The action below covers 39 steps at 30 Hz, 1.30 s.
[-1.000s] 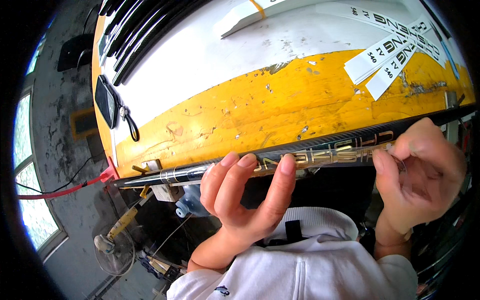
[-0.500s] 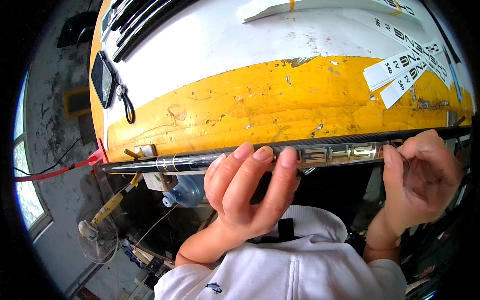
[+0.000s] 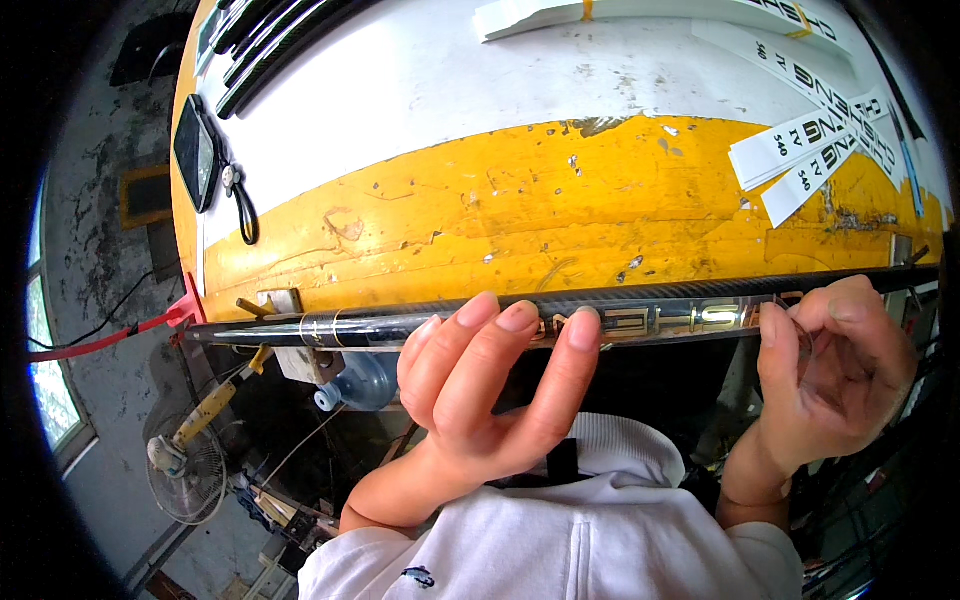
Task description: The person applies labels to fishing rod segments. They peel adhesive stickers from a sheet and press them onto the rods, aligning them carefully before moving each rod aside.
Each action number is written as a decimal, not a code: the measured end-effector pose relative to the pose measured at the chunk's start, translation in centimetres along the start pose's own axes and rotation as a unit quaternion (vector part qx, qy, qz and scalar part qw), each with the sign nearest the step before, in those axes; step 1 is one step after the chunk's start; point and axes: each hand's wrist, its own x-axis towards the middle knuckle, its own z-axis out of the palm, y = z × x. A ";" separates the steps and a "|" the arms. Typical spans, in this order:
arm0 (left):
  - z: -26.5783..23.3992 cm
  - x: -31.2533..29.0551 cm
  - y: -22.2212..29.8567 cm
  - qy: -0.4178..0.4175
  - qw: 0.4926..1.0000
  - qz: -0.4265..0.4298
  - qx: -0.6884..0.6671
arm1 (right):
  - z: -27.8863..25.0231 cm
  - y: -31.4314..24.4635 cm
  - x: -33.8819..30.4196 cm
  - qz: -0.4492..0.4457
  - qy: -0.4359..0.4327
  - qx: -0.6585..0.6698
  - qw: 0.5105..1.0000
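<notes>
Shiny gold capital letters are seen at the clear glossy film strip along the near side of the long black rod; the left part of the word is covered by the left hand's fingers. At far right, bold black lettering and smaller numerals are printed on crossed white paper strips. Similar black letters are borne by the far banded white paper bundle, at its right end.
</notes>
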 end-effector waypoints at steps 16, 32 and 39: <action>0.1 -0.1 0.1 0.008 1.000 -0.012 -0.022 | -0.5 0.3 0.2 -0.012 -0.011 0.034 0.999; 0.2 0.6 0.1 -0.003 0.998 0.033 0.055 | 1.6 0.4 -0.5 -0.004 0.135 0.064 0.989; 0.1 0.5 0.3 -0.002 0.999 0.024 0.036 | 1.6 0.6 -0.3 -0.020 0.134 0.081 0.987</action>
